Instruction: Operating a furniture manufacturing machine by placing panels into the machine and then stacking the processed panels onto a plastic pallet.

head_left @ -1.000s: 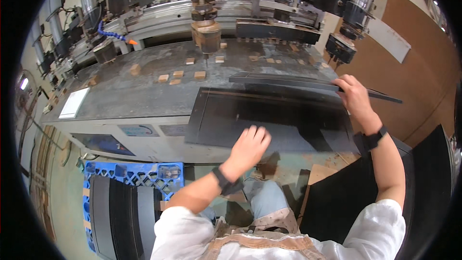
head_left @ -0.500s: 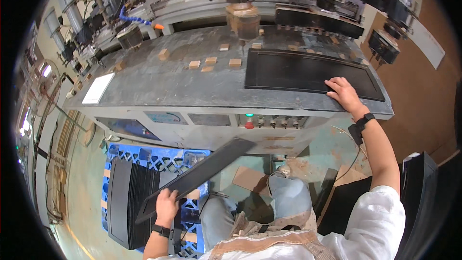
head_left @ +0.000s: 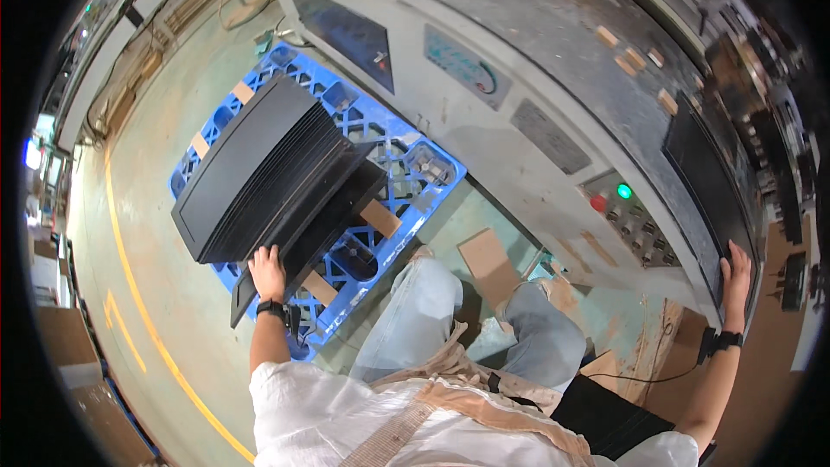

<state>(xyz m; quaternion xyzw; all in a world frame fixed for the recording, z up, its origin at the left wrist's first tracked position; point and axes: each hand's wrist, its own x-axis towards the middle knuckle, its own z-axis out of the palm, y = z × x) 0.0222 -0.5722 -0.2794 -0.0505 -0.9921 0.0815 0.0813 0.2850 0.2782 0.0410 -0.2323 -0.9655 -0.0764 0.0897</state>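
Note:
Low on my left, my left hand (head_left: 267,273) is closed around the near end of a black panel (head_left: 298,229). That panel leans along the right side of a stack of similar dark panels (head_left: 251,151), which stand on edge close together. Below it, part of another dark panel shows, and its overlap hides where each one ends. Far to the right, my right hand (head_left: 736,281) lies with fingers extended on the near end of a framed black panel (head_left: 713,177). This panel rests flat on the grey machine table (head_left: 571,30).
A blue plastic pallet (head_left: 432,169) carries the stack, with wooden strips across it. The machine's cabinet (head_left: 467,112) has a lit green button (head_left: 624,191) and a red knob. Small wood blocks (head_left: 635,59) lie on the table. Cardboard (head_left: 488,264) lies near my knees.
My view has swung left and down toward the pallet. My left hand has brought its panel down against the stack's right side. The right hand still rests on the table's panel.

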